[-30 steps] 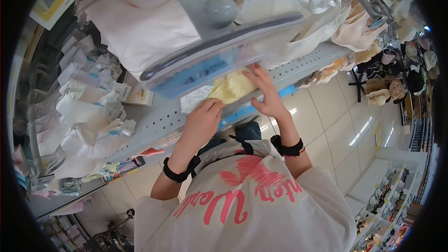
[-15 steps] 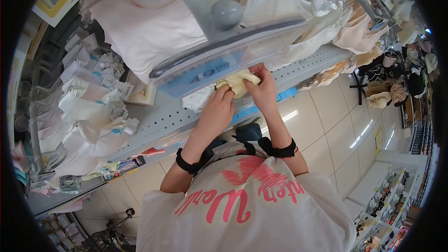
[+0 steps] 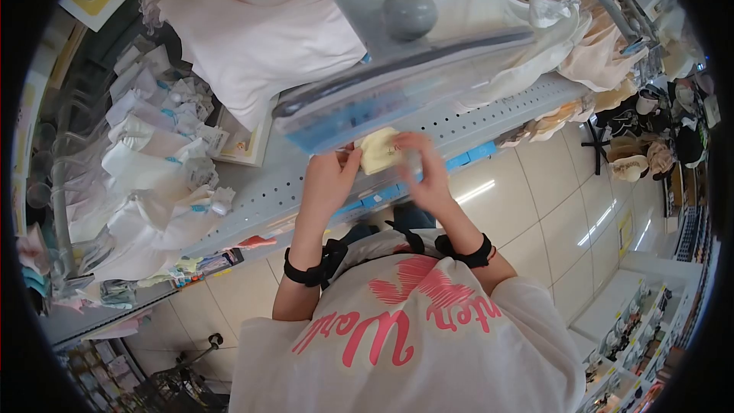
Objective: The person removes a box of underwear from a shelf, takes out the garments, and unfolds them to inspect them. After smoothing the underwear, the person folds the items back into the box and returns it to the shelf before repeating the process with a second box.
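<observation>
A small pale yellow folded garment (image 3: 378, 151) lies at the front of the grey perforated shelf, beneath a tilted clear sign holder. My left hand (image 3: 330, 180) pinches its left edge between thumb and fingers. Over its right side, my right hand (image 3: 425, 172) is smeared by motion, its fingers close to the cloth. The sign holder (image 3: 397, 84) with a blue price card hangs just above both hands and hides part of the shelf.
White tops (image 3: 237, 38) hang behind the sign, with a grey rod and round knob (image 3: 410, 14) in front of them. Packed white garments (image 3: 145, 168) hang at left. Below the shelf (image 3: 298, 183) is a tiled floor (image 3: 520, 206); hats hang at far right.
The yellow garment has gone from loose and bunched to a flatter, compact fold. My right hand has shifted down over its right side. The white patterned cloth beside it no longer shows.
</observation>
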### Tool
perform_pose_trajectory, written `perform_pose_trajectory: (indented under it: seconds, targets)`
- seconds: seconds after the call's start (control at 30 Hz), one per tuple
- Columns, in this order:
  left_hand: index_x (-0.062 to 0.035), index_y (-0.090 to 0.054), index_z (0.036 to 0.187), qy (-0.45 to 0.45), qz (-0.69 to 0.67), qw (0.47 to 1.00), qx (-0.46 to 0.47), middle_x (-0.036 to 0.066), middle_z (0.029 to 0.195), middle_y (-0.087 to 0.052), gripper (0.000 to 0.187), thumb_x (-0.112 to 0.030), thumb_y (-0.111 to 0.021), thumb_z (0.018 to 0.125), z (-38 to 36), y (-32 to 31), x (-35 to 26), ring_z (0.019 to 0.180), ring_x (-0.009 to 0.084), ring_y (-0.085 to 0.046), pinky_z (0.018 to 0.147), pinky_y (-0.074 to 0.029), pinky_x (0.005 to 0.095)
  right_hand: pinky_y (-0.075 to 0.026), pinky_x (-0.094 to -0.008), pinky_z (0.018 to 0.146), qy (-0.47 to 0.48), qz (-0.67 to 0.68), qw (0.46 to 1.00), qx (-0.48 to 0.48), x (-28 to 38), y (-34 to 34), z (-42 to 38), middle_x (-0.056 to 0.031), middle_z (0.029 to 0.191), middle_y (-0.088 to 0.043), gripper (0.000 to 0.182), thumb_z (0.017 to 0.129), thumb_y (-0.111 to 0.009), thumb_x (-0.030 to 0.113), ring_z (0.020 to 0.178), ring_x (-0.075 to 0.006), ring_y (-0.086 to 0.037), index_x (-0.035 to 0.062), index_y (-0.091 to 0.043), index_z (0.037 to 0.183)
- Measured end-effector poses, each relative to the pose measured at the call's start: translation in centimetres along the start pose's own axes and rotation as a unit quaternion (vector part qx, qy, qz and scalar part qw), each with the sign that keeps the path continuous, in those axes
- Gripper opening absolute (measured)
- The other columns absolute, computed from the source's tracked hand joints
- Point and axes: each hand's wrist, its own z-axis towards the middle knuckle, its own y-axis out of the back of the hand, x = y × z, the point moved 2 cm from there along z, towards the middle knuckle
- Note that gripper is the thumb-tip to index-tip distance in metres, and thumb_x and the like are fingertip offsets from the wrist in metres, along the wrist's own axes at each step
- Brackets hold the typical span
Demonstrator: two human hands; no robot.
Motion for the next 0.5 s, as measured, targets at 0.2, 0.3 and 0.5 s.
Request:
perform_pose_trajectory:
  seconds: [0.2,0.3,0.5]
  targets:
    - [-0.0021,-0.031,0.116,0.014,-0.101,0.993,0.055,0.017,0.096,-0.06,0.038,-0.007,-0.053,0.085,1.7,-1.0,-1.1,0.076,0.0172,-0.061,0.066,-0.047,0.0286,-0.046,-0.0281,0.074,-0.252,-0.025,0.964,0.08,-1.6,1.6,1.7,-0.0109,0.1,-0.058,0.035,0.08,-0.061,0.007,0.087,-0.0163,-0.057,0.0019,-0.048,0.112]
    - [-0.0029,-0.029,0.118,-0.016,-0.081,0.996,0.037,0.018,0.1,-0.059,0.039,-0.006,-0.051,0.086,2.8,-2.2,-1.0,0.079,0.017,-0.06,0.069,-0.047,0.0275,-0.047,-0.0275,0.074,-0.261,0.028,0.956,0.131,-0.9,0.8,2.1,-0.0113,0.101,-0.059,0.04,0.081,-0.06,0.008,0.085,-0.0173,-0.058,0.0019,-0.043,0.116]
    - [0.0029,-0.04,0.121,0.062,-0.401,0.914,0.012,0.016,0.107,-0.058,0.039,-0.008,-0.05,0.085,2.3,-4.2,0.0,0.09,0.0175,-0.058,0.074,-0.046,0.0291,-0.048,-0.0292,0.067,-0.426,0.328,0.842,-0.049,-3.2,1.0,2.2,-0.0165,0.091,-0.06,0.052,0.081,-0.062,0.02,0.077,-0.0182,-0.06,-0.0001,-0.036,0.121]
